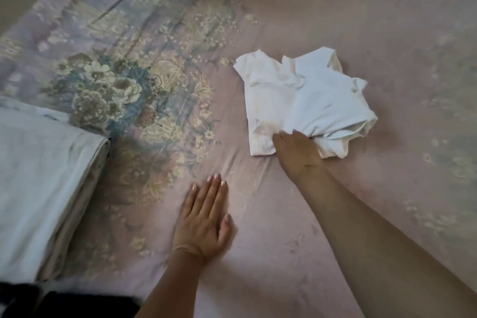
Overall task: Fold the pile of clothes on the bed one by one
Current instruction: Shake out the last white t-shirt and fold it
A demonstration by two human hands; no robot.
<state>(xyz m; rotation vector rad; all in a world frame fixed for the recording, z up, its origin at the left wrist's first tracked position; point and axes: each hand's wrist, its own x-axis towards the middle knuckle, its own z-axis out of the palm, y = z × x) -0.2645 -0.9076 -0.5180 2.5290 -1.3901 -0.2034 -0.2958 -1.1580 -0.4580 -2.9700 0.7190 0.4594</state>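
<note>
The small white cotton garment [304, 100] lies crumpled on the pink floral bedsheet [387, 33]; no label or writing is readable. The right hand [296, 150] grips its near edge, fingers tucked into the cloth. The left hand [206, 217] rests flat on the sheet, fingers straight. A folded pale blue-white fabric stack [44, 183] sits at left.

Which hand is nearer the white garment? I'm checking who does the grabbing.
Right. The right hand grips the white garment at its near edge; the left hand lies flat on the bedsheet, apart from it.
</note>
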